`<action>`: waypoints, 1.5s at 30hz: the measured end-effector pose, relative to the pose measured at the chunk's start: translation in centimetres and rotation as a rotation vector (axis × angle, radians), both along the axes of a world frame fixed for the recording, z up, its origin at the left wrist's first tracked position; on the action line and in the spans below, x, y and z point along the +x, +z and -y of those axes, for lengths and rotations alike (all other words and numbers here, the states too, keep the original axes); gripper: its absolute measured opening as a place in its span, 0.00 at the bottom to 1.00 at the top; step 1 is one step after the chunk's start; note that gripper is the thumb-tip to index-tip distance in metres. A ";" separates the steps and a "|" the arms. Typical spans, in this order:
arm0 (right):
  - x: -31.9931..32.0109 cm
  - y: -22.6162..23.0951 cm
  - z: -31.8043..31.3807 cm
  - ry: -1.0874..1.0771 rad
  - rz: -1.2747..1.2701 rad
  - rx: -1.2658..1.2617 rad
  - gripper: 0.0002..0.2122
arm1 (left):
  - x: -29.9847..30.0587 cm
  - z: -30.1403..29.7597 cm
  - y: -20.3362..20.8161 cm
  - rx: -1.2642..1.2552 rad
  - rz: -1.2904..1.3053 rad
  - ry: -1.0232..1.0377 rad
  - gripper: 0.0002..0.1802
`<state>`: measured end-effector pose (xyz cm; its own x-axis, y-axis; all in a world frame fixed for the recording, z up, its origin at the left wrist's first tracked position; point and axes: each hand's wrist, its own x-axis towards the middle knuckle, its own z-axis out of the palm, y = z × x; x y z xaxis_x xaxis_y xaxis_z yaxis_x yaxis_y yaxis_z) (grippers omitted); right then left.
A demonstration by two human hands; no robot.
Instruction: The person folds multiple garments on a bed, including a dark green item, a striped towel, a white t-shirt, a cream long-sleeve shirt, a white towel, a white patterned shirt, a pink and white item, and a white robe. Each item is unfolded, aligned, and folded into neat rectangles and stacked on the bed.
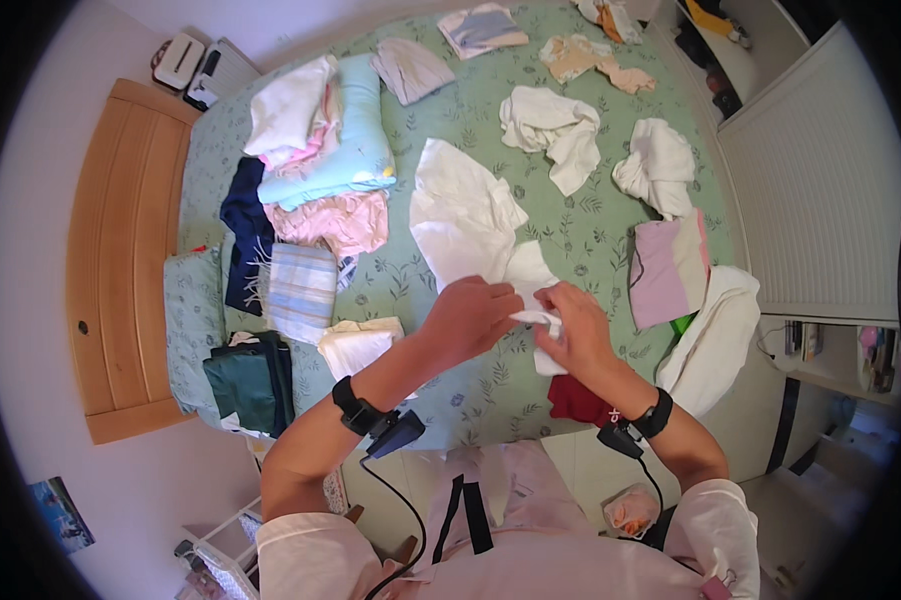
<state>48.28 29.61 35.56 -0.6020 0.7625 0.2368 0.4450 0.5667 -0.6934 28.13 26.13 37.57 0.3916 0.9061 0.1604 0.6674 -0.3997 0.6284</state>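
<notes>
A thin white cloth garment [460, 220] lies spread on the green leaf-patterned bed, its near end lifted between my hands. My left hand [473, 318] is closed on the garment's edge, seen from the back with the fingertips partly hidden. Just to its right, my right hand [577, 325] pinches a folded bit of the same white cloth between thumb and fingers. Part of the cloth hangs below the right hand, beside a dark red cloth [577, 400] at the bed's near edge. What kind of garment the white one is cannot be made out.
On the left are a light blue folded quilt [360, 140], a plaid fringed cloth [303, 290] and dark green clothes [250, 380]. Crumpled white cloths [655, 165] and a pink-and-beige folded piece [668, 270] lie right. A wooden headboard [125, 260] borders the left; cables run from both wrist straps.
</notes>
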 end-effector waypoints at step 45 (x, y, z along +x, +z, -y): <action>34.6 21.1 19.8 -0.391 0.604 -0.086 0.12 | -22.2 31.1 10.4 -0.199 -0.780 0.108 0.08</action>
